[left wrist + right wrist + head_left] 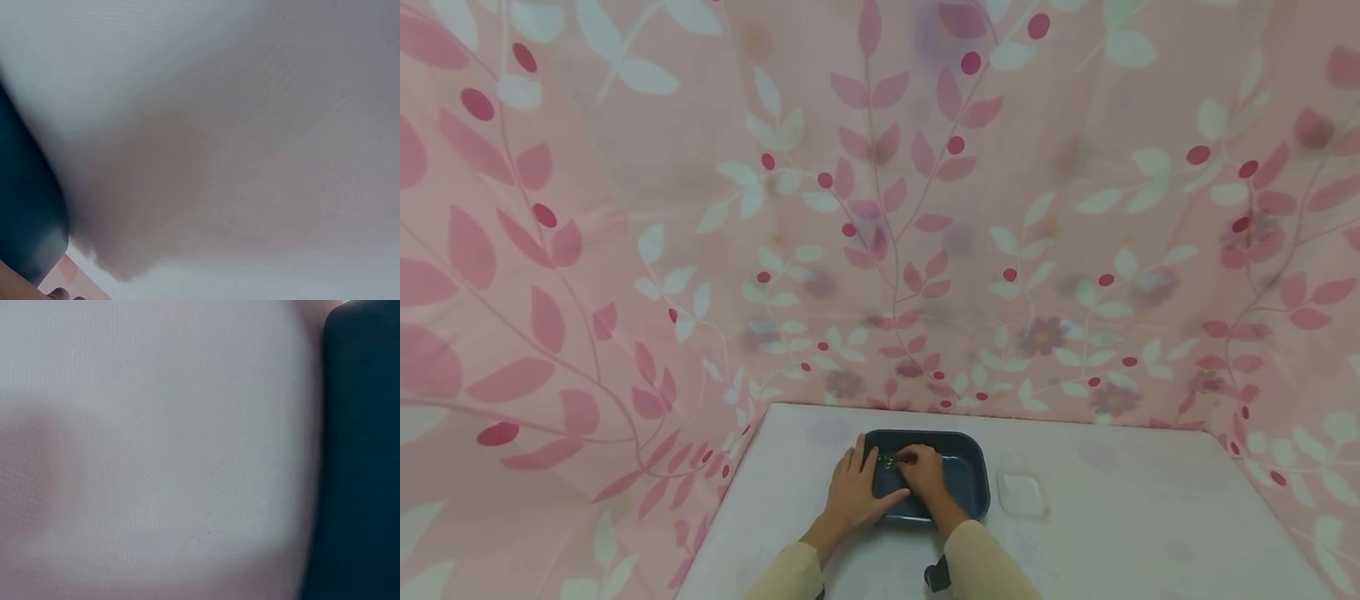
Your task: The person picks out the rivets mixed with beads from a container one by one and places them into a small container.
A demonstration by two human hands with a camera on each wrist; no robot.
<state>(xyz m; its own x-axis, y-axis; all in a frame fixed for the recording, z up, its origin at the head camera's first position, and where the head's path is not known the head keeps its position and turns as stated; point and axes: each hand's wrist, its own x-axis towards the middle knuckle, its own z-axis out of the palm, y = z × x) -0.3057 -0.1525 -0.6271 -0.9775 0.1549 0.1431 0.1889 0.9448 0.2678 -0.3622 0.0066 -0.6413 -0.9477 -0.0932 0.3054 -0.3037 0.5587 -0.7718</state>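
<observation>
Steadying left grip (853, 485): not clenched on anything; its straight, spread fingers lie over the left edge of the blue tray (967, 477). I'd use it as a light brace, pressing just enough to stop sliding.
Small shiny pieces (888, 460): in the tray's left part, between my two sets of fingertips; too small for me to identify. I'd work them singly, against the tray floor.
Right grip (925, 473): fingers bent down at the pieces; I cannot tell whether it pinches one. Fingertips alone should do this, with the wrist low and calm.
Tray's right half: bare, so I have elbow room there.
Clear square piece (1021, 495): on the table (1120, 508), just right of the tray; I'd mind my right sleeve (985, 560) near it.
</observation>
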